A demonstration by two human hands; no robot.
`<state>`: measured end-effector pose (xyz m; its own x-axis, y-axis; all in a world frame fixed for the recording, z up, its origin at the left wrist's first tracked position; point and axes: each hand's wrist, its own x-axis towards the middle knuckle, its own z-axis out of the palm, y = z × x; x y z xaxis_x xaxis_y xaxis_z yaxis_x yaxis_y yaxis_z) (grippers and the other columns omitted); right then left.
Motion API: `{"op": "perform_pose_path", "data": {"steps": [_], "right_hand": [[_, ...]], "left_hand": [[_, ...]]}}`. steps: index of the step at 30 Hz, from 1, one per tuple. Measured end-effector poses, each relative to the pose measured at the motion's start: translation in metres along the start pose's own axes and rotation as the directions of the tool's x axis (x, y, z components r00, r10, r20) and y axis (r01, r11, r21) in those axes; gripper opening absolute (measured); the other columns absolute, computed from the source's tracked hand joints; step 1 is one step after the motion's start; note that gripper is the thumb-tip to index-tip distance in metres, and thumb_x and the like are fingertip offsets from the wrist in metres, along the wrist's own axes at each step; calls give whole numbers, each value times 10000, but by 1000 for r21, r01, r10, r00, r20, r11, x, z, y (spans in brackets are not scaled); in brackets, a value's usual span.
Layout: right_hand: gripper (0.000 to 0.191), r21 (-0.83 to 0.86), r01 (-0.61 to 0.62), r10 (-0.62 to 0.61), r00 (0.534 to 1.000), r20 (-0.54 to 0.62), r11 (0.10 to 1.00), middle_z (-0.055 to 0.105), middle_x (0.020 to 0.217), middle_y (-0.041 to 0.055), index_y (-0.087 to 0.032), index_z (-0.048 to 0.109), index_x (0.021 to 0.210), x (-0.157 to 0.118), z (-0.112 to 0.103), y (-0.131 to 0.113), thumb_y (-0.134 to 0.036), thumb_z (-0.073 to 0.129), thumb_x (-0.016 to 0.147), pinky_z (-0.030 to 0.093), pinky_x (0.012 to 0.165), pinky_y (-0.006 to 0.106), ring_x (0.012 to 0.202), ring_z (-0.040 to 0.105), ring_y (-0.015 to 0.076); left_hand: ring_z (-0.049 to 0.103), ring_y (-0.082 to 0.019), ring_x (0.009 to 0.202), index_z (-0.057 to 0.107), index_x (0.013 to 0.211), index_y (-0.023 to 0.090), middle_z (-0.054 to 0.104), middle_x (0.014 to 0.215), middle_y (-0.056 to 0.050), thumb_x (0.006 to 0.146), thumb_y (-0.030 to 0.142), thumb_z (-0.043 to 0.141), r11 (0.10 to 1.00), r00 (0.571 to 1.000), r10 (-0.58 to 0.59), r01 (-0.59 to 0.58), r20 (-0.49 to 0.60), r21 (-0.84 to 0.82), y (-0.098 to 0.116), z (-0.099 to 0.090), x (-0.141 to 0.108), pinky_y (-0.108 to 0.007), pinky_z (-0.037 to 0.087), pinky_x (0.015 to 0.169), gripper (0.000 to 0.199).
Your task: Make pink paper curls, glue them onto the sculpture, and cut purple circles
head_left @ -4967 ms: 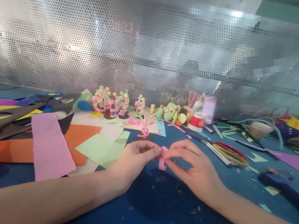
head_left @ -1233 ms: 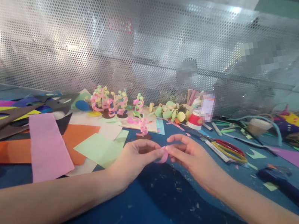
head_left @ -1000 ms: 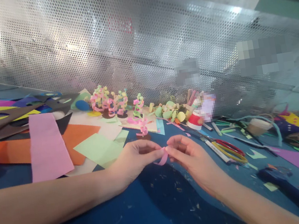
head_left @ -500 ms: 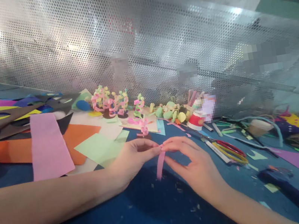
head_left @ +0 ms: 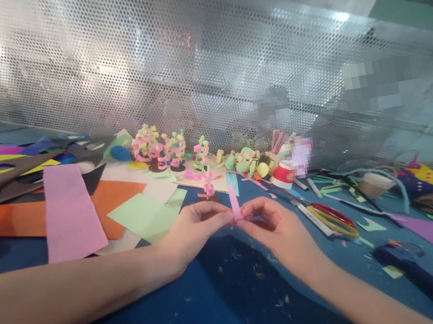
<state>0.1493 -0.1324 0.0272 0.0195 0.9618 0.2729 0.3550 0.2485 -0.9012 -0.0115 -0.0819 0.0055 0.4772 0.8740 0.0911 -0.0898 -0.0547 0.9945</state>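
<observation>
A narrow pink strip [head_left: 234, 202] stands up between my fingertips, its lower end pinched. My left hand [head_left: 198, 230] closes thumb and fingers on that lower end from the left. From the right, my right hand [head_left: 278, 226] pinches it too, with fingers bent. Just beyond my left fingers sits a small curled pink piece [head_left: 208, 184] on a dark base. Further back stand several curly pink and green pieces [head_left: 148, 145]. Red- and yellow-handled scissors [head_left: 334, 218] lie to the right of my right hand.
Pink [head_left: 70, 212], orange [head_left: 119, 199] and pale green sheets [head_left: 146, 214] lie at left. A red and white container [head_left: 283, 174] stands behind my right hand. A dark blue object [head_left: 423, 271] and scraps lie at right. A perforated metal screen [head_left: 207, 76] rises behind.
The pink strip, which hung down below my fingers, now points up. My right hand's fingers have shifted slightly and bent more; my left hand has barely moved.
</observation>
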Motion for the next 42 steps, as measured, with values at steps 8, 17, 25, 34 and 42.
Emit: {"op": "perform_pose_path", "data": {"steps": [8,17,25,34,42], "right_hand": [[138,58,-31,29,999,44,998,564,796,-14,-206,544,814,2,0,2,-267,639,735,471,708,257,750,549,127],[153,74,-21,21,1000,-5,997,563,775,-41,-222,512,857,3,-3,9,-272,629,773,452,688,212,720,553,95],[58,-23,93,-93,996,4,995,611,767,-33,-227,573,813,2,-2,9,-260,614,790,492,676,231,701,600,109],[87,-414,303,-322,946,26,858,651,843,8,-249,666,822,-2,-7,2,-225,583,808,497,740,296,791,611,157],[67,-402,197,-177,980,86,894,629,805,17,-220,623,774,1,-9,-10,-219,559,796,484,713,299,745,596,162]], "left_hand": [[592,-148,801,667,799,196,674,819,-7,700,393,677,1000,1000,-1,1,0,1,-4,1,0,-253,420,762,221],[593,-144,776,664,815,197,668,826,-3,693,393,679,992,997,31,-39,68,122,-3,2,0,-240,435,725,231],[627,-180,839,681,825,194,702,839,-24,729,401,638,994,995,19,-30,95,108,-4,1,-1,-273,447,804,233],[599,-184,805,682,826,220,682,826,-6,765,432,572,956,994,88,-101,56,275,-5,2,-4,-276,441,747,246],[596,-183,781,695,779,219,685,790,-8,779,388,559,944,991,117,-133,71,301,4,2,-6,-273,433,734,217]]}}
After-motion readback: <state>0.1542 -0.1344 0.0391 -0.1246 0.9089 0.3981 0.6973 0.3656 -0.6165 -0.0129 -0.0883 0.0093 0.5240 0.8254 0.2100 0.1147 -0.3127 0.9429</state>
